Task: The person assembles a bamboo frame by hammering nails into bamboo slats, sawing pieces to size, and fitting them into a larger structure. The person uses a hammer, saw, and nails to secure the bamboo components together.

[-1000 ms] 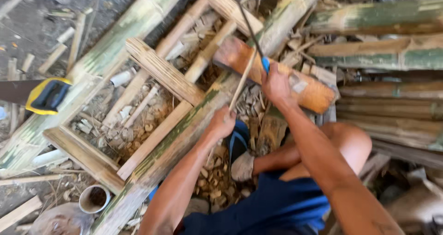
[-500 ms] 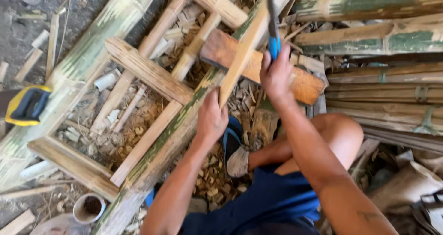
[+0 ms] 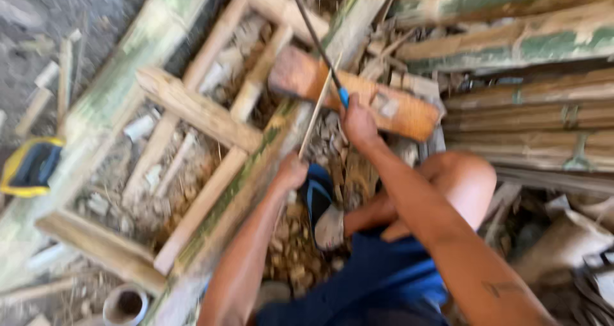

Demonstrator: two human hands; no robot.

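Fingers of the right hand (image 3: 358, 122) wrap the blue-handled dark blade (image 3: 316, 41); the left hand (image 3: 291, 172) pinches the thin pale bamboo strip (image 3: 316, 111) upright against the orange wooden block (image 3: 396, 111), for steady splitting.

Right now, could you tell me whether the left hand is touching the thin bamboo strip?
Touching. The head view shows the left hand closed around the lower end of the thin bamboo strip, which rises from the fist with no gap.
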